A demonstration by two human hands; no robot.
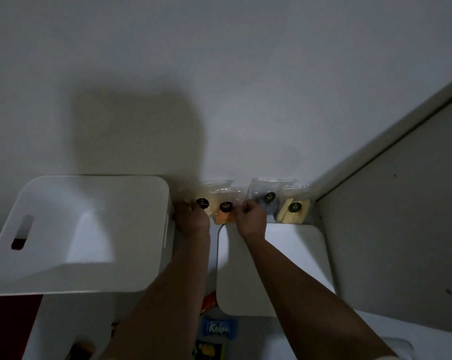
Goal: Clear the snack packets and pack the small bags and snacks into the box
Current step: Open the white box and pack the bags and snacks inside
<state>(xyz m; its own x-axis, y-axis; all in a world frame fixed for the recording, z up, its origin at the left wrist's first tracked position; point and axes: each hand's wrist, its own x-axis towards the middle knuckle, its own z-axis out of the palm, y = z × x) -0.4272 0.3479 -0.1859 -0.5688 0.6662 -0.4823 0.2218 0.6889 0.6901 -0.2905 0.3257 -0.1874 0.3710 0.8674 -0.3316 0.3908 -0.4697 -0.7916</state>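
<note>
Two arms reach up from the bottom of the view, past a blue snack packet (221, 329) that lies nearest. Next comes a flat white lid (292, 258), and to its left the white box (63, 229) stands open and looks empty, likely so things can drop straight in. Farther on, the left hand (191, 216) has its fingers curled by the first small bag (202, 202), though I cannot tell if it holds it. The right hand (249, 216) seems to pinch the orange bag (225, 210). Four clear little bags lean on the wall (219, 74) in a row, each with a round black sticker, so they are easy to grab.
</note>
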